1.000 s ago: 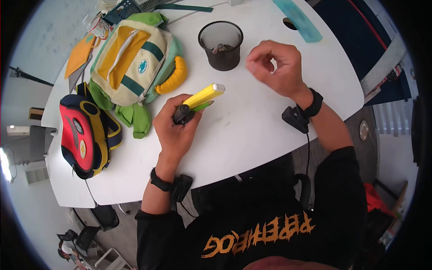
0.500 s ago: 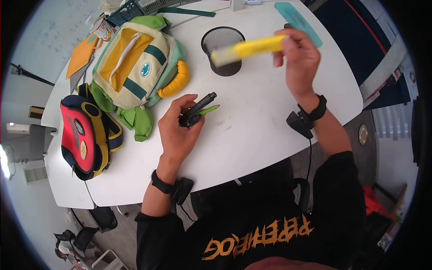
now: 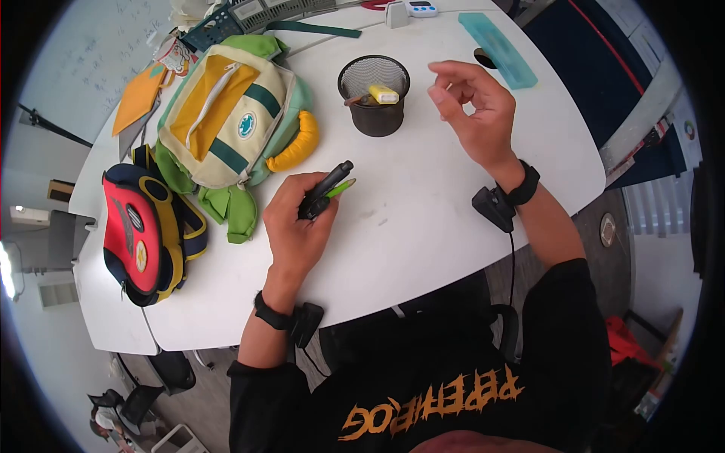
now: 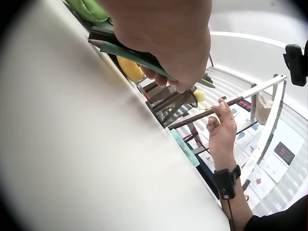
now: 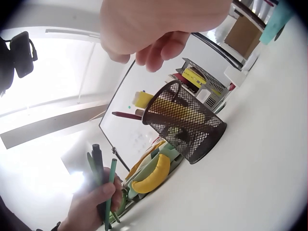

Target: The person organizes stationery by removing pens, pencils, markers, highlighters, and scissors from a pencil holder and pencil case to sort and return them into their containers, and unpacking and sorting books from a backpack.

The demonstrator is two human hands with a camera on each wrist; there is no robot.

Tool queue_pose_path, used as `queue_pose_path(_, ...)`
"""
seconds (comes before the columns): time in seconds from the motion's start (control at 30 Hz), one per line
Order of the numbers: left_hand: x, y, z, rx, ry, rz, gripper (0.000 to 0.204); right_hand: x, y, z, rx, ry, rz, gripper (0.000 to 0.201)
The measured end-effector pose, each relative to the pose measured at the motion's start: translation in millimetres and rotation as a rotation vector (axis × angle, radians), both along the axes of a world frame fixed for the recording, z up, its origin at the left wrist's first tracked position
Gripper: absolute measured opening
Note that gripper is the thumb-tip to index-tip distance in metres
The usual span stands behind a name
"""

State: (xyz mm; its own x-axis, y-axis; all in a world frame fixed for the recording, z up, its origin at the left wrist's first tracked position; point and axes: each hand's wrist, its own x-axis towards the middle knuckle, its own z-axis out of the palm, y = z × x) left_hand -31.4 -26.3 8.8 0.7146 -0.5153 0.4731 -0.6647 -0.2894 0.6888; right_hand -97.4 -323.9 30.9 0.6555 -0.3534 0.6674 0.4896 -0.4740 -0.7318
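My left hand (image 3: 288,226) grips a black marker (image 3: 333,178) and a green pencil (image 3: 342,188), all held above the white table. In the right wrist view a second green stick (image 5: 111,187) shows in that grip. My right hand (image 3: 483,113) hovers right of the black mesh pencil cup (image 3: 377,121), fingers loosely bent with nothing between them. Inside the cup leans a long yellow pen-like thing (image 3: 384,94), its end above the rim in the right wrist view. Beside it a dark red pencil (image 5: 126,115) sticks out of the cup.
A cream and green backpack (image 3: 219,113) with a yellow banana-shaped part lies left of the cup. Nearer left is a red and navy bag (image 3: 136,234). A teal case (image 3: 498,51) lies at the back right; baskets (image 3: 208,30) stand at the back.
The right hand took the yellow pen-like thing from the left hand, carried it to the cup and let it go inside. The left hand keeps the marker and green pencil.
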Motion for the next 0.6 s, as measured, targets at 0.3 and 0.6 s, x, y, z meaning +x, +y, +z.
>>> queue_pose_path(0.3, -9, 2, -2, -0.181, 0.156, -0.075, 0.027, -13, 31, 6, -0.351, 0.129, 0.288, 0.012)
queue_pose_path(0.6, -18, 0, -4, -0.224, 0.351, -0.258, 0.03, -13, 62, -12, -0.171, 0.374, 0.486, 0.037)
